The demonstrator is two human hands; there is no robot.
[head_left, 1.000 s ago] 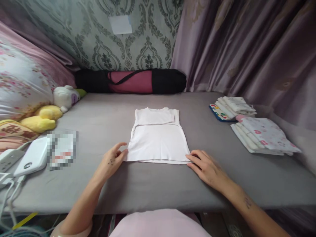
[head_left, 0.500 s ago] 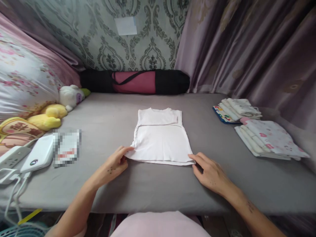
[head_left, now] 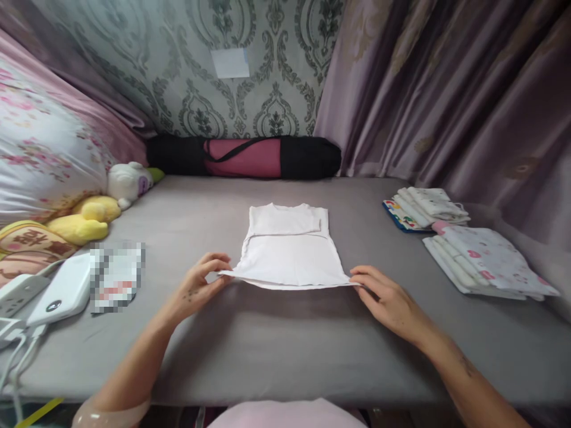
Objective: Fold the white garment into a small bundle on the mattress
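A small white shirt (head_left: 288,252) lies in the middle of the grey-covered surface, its sleeves folded across the upper part. My left hand (head_left: 203,279) pinches the near left corner of its hem between thumb and fingers. At the near right corner, my right hand (head_left: 383,300) grips the hem the same way. The near edge is raised a little off the surface and stretched between both hands, while the collar end rests flat.
Folded clothes (head_left: 491,261) lie in two piles at the right. A black and maroon bag (head_left: 243,157) stretches along the wall. On the left are plush toys (head_left: 80,220), a white power bank (head_left: 62,288), a power strip (head_left: 20,294) with cables, and a blurred-out item (head_left: 118,276).
Both hands have lifted the shirt's near hem off the surface. My left hand has moved slightly left, drawing its corner outward. The view has tilted up a little.
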